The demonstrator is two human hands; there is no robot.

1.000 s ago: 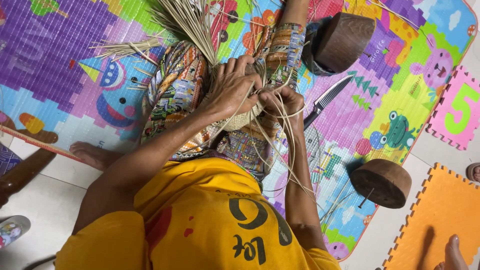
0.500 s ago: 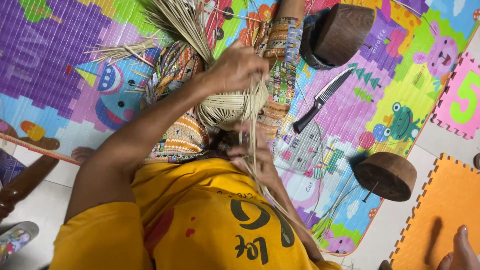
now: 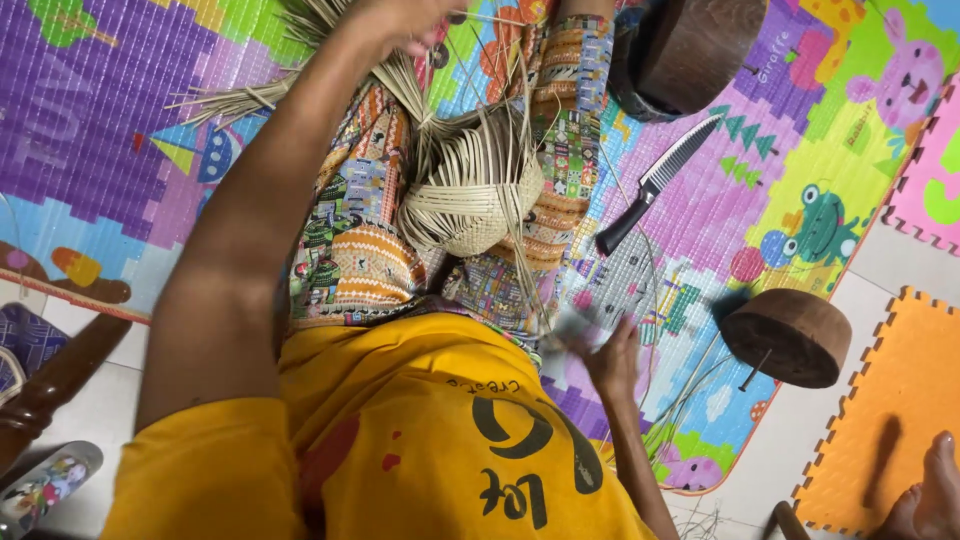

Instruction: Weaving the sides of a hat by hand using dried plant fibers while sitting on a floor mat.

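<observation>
Right hand (image 3: pixel 610 355) rests low beside a colourful foam play mat (image 3: pixel 120 130).

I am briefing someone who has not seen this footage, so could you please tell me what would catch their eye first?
First is the half-woven straw basket in the person's lap, its loose strands fanning upward toward the left hand, raised at the top edge. The right hand is low beside the yellow shirt, over the bright cartoon-printed play mat. A black-handled knife lies on the mat to the right, between two round dark wooden blocks.
</observation>
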